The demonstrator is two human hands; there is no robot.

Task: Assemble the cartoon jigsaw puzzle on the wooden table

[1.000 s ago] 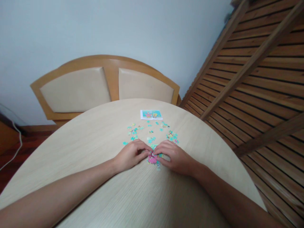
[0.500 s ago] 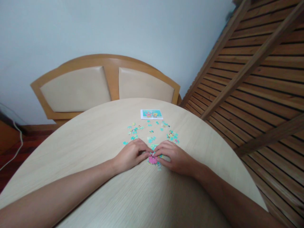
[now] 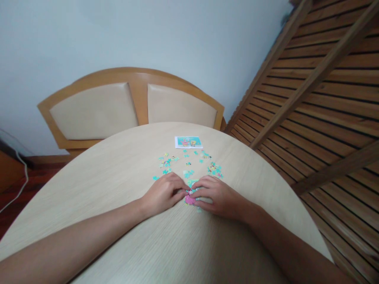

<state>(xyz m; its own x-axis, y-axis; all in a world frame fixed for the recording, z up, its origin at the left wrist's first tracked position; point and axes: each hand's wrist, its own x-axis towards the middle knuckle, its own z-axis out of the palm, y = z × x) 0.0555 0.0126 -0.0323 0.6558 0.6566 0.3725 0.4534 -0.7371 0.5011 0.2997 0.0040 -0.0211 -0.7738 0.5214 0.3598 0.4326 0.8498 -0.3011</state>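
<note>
A partly joined jigsaw puzzle, pink in the middle with turquoise parts around it, lies on the table between my two hands. My left hand is closed, thumb and forefinger pinching at the puzzle's left side by a small pink piece that the fingertips mostly hide. From the right, my right hand grips the joined puzzle, its bent fingers on top and the thumb lower down by the right edge. Part of the puzzle is covered by the right fingers.
Loose puzzle pieces lie in an arc beyond my hands. Behind them is a picture card with two cartoon figures. The round wooden table meets a padded bench back; a slatted wooden screen stands on the right.
The right fingers have shifted and spread a little over the puzzle, with the thumb lower on its right side. My left hand stays at nearly the same spot.
</note>
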